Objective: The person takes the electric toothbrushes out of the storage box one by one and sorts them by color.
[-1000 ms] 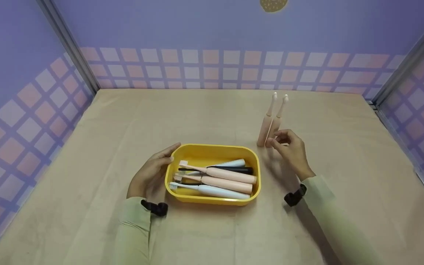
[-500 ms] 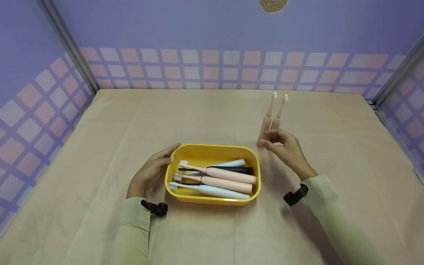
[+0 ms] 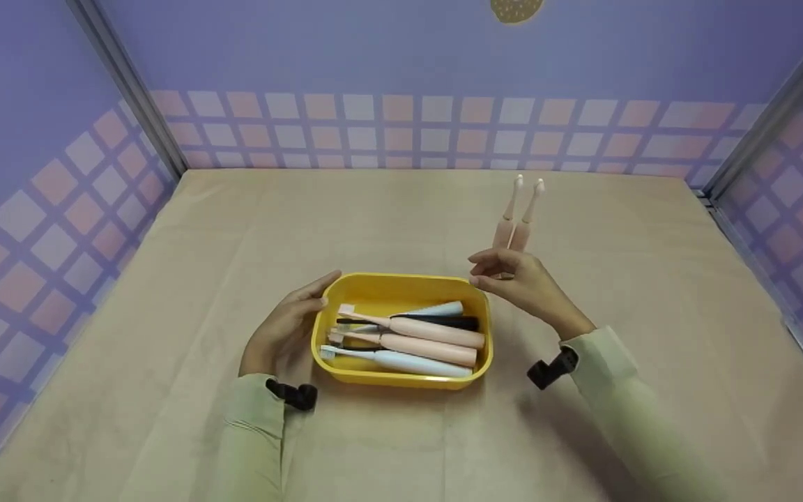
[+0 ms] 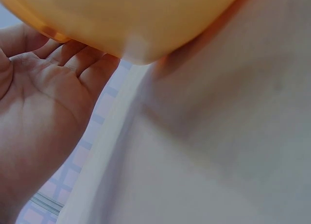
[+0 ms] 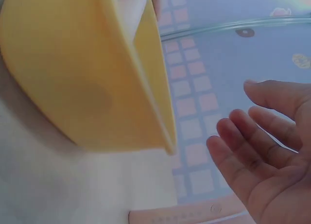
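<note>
Yellow bin (image 3: 401,380), gripped by my left hand (image 3: 284,324). Right hand (image 3: 525,284), fingers loosely parted, empty; two pink toothbrushes (image 3: 504,233) standing just behind.

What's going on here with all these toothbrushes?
A person's left hand holds one side of a yellow bin, where pink, white and black toothbrushes lie. The right hand holds nothing; it hovers near the bin's far right corner, fingers loosely bent and not touching the bin. Just beyond that hand, two pink upright toothbrushes stand side by side on the table.
</note>
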`<state>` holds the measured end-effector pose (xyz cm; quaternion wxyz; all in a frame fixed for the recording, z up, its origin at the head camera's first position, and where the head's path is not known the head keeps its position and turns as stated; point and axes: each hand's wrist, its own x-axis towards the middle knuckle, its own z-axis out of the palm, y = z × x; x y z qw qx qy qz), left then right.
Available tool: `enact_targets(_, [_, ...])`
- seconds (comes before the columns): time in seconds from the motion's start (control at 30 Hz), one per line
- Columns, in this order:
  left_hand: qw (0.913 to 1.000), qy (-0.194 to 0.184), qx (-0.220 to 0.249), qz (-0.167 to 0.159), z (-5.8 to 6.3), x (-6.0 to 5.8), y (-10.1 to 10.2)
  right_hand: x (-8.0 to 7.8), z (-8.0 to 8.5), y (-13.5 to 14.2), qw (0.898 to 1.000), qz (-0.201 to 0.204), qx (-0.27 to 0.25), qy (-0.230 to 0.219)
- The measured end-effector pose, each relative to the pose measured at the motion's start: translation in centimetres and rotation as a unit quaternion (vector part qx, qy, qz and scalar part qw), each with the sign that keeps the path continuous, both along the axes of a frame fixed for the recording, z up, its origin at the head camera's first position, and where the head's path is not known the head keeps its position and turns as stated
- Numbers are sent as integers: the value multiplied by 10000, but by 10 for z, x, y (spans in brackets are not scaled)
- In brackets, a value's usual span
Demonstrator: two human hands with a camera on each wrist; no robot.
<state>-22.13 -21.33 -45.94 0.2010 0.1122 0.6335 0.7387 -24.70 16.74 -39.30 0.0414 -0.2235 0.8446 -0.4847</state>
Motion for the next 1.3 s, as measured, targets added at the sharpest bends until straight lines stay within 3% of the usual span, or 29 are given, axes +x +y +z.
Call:
enact_targets(0.27, [9989,165,-433,26,2,1,-1,1,8,-13,9983,490,126,-300])
enact_targets(0.57, [9990,132,-412,90,2,0,0,1,12,-24,9918,968,651,-519])
enact_targets(1.0, [9987,93,-487,126,2,0,1,-3,11,-38,9747,1547,1380,-837])
enact_targets(1.3, [9991,98,-410,30,2,0,1,-2,7,-46,9664,1867,1492,-943])
